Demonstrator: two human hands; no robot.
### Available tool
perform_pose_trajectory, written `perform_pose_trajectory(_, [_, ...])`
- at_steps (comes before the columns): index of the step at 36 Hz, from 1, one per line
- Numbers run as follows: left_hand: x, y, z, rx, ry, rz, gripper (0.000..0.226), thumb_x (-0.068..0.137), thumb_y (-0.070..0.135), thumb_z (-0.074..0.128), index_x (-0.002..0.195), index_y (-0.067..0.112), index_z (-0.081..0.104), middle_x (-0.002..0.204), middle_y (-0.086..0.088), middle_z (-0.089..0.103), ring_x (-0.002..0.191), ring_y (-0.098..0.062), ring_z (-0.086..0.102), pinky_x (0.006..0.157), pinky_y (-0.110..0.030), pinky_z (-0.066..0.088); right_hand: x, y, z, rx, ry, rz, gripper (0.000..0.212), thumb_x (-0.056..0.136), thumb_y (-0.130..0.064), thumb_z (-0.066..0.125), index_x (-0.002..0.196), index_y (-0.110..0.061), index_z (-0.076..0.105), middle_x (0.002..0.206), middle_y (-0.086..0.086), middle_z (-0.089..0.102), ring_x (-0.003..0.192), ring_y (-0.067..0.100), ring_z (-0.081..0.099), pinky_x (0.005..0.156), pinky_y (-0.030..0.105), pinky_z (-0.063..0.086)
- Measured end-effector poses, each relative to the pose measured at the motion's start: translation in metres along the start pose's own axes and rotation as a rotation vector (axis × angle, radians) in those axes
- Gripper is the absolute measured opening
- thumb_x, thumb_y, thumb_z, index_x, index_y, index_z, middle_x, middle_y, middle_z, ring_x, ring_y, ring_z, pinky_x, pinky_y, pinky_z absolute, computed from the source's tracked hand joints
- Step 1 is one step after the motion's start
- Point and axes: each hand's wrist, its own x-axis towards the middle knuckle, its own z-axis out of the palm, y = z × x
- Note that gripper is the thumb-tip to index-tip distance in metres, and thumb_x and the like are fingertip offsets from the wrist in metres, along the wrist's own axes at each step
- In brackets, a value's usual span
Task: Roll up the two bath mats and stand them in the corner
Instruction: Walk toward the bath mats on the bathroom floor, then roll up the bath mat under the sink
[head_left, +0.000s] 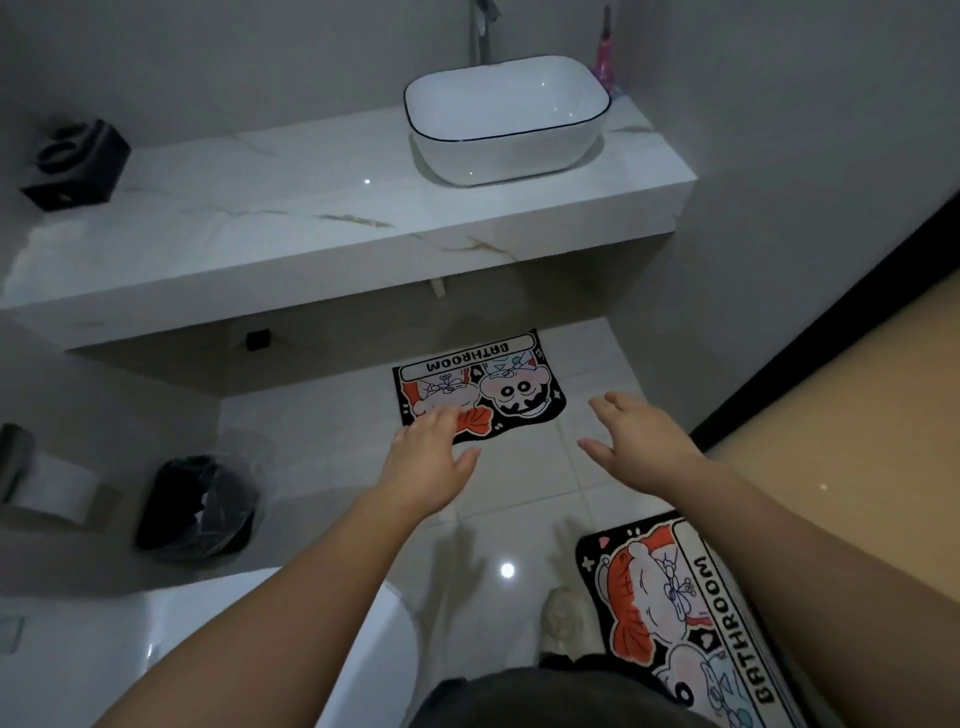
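Note:
Two cartoon bath mats printed with "BATHROOM" lie flat on the white tiled floor. The far mat (511, 387) sits partly under the vanity counter. The near mat (691, 618) lies at the lower right, beside the doorway, partly covered by my right forearm. My left hand (431, 462) reaches forward with fingers spread, its fingertips over the far mat's near left corner. My right hand (639, 441) is stretched out open above bare tile, to the right of that mat. Neither hand holds anything.
A marble vanity counter (332, 239) with a white basin (506, 119) overhangs the far mat. A black-lined waste bin (202, 506) stands at the left. The toilet (208, 649) is at the lower left, with a paper roll holder (47, 480) on the left wall.

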Motion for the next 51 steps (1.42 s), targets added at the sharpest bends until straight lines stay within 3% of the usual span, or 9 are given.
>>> perform_pose_trajectory(14, [0.069,-0.009,-0.013,-0.041,0.043,-0.121,0.059,0.092,0.040,0.051,0.142,0.016,0.034,0.146,-0.003,0.042,0.132,-0.023,0.041,0.111,-0.042,0.031,0.112,0.010,-0.028,-0.022,-0.044,-0.144,0.058,0.092,-0.047,0.046,0.139,-0.014,0.038,0.137,0.010,0.047,0.121,0.030,0.048,0.099,0.039,0.042])
perform_pose_trajectory(30, [0.217,-0.126,-0.039,-0.010,-0.030,-0.100,0.052,0.093,0.040,0.048,0.138,0.016,0.040,0.138,-0.003,0.050,0.123,-0.020,0.048,0.105,-0.039,0.037,0.288,-0.049,-0.034,-0.063,-0.117,-0.134,0.062,0.092,-0.047,0.046,0.143,-0.015,0.032,0.138,0.008,0.046,0.120,0.029,0.049,0.097,0.036,0.042])
perform_pose_trajectory(38, [0.278,-0.163,-0.035,0.017,-0.137,-0.043,0.053,0.093,0.038,0.045,0.139,0.014,0.037,0.140,-0.004,0.046,0.125,-0.023,0.044,0.106,-0.040,0.032,0.354,-0.058,-0.025,-0.088,-0.143,-0.151,0.057,0.091,-0.046,0.047,0.138,-0.014,0.039,0.129,0.009,0.051,0.114,0.029,0.050,0.092,0.038,0.046])
perform_pose_trajectory(51, [0.391,-0.196,0.083,0.045,-0.220,-0.057,0.052,0.093,0.035,0.043,0.139,0.013,0.038,0.137,-0.008,0.048,0.122,-0.024,0.046,0.105,-0.042,0.035,0.490,-0.007,0.071,-0.125,-0.304,-0.240,0.053,0.091,-0.045,0.047,0.134,-0.015,0.042,0.122,0.009,0.054,0.106,0.029,0.055,0.086,0.038,0.049])
